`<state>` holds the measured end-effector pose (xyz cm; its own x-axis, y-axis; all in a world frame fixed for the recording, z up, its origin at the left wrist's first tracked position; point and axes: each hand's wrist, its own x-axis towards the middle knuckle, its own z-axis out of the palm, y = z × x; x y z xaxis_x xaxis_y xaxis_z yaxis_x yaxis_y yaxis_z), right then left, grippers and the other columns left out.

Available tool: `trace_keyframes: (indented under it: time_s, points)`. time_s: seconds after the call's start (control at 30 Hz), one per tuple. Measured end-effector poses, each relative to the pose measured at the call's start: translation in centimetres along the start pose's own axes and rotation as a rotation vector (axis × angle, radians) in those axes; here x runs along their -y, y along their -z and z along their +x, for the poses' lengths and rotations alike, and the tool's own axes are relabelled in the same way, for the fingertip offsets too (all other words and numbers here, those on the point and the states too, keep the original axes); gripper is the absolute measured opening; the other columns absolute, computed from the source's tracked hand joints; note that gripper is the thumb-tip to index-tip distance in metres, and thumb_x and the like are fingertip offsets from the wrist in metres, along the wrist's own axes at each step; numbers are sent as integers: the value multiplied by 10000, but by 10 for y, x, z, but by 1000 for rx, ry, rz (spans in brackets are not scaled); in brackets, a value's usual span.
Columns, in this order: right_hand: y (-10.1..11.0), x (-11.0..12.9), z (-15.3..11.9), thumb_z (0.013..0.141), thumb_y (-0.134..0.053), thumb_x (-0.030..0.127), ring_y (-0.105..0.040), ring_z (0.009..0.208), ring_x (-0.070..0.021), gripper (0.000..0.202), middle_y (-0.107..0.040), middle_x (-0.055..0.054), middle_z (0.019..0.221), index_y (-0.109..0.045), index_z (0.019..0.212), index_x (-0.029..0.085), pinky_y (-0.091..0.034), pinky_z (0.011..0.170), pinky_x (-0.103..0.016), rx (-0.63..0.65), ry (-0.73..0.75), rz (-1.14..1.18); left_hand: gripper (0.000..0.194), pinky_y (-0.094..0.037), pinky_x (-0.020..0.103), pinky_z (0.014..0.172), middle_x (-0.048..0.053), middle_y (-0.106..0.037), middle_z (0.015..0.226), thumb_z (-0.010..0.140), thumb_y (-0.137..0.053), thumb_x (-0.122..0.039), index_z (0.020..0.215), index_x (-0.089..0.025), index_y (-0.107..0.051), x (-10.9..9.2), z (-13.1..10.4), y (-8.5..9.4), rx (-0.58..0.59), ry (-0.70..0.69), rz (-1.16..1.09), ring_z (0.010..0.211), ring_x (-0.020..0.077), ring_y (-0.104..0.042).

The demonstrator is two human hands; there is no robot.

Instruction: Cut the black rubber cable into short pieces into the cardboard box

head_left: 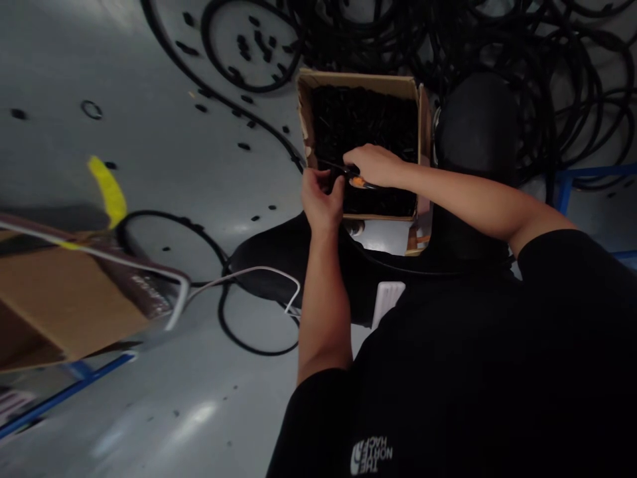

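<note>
Over an open cardboard box (358, 78) my two hands come together. My right hand (374, 164) is closed round a hand tool with an orange and black handle (357, 181); its dark front end points towards my left fingers, and its exact kind is hard to make out. Thumb and fingers of my left hand (322, 199) are bent in a pinch by the tool's front end. What they hold is dark and lost against the box's contents. Many small black pieces (365, 119) fill the box. A thin black hose (423, 271) runs across my lap.
Coils of black hose (587, 99) lie at the upper right, and small black pieces (243, 146) are scattered on the floor. Another cardboard box (64, 292) stands at the left beside a blue bar (74, 392). A white power bank-like block (389, 300) rests by my lap, with a white cable (259, 268) nearby.
</note>
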<state>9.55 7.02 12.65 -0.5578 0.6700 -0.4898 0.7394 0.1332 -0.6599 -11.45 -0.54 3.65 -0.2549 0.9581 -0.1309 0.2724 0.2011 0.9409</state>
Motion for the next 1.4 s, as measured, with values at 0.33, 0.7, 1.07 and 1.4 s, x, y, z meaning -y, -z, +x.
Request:
trace_keyframes:
  time_s: [0.33,0.7,1.07,1.4]
  points:
    - [2,-15,9,1034,-640,155,-727,1056,-249,294,-845,-141,1209,-779,1290,116,-450,888,-326,-37,4,49,708,-604,294,713,36,-698,938,902,-947,-835,1276,-259,-772,12,4,13,227,200,-229,842,215,-754]
    - [7,-16,3,1028,-768,227,-652,975,-209,168,-774,-25,1028,-718,1187,207,-472,892,-308,146,204,172,749,-465,228,519,-11,-688,824,788,-1043,-852,909,-250,-614,4,13,17,83,128,-331,636,105,-592]
    - [-2,-9,8,1075,-696,223,-713,1017,-207,127,-819,-69,1084,-782,1148,165,-425,911,-324,4,96,170,792,-552,267,620,8,-641,879,786,-1051,-845,1100,-254,-628,-7,8,9,114,112,-258,817,199,-737]
    - [-21,-26,22,1063,-754,256,-723,1161,-257,355,-773,-149,1372,-762,1393,126,-463,954,-323,-50,161,22,716,-356,218,453,-23,-699,806,917,-921,-881,995,-263,-568,-9,3,7,208,120,-133,568,106,-552]
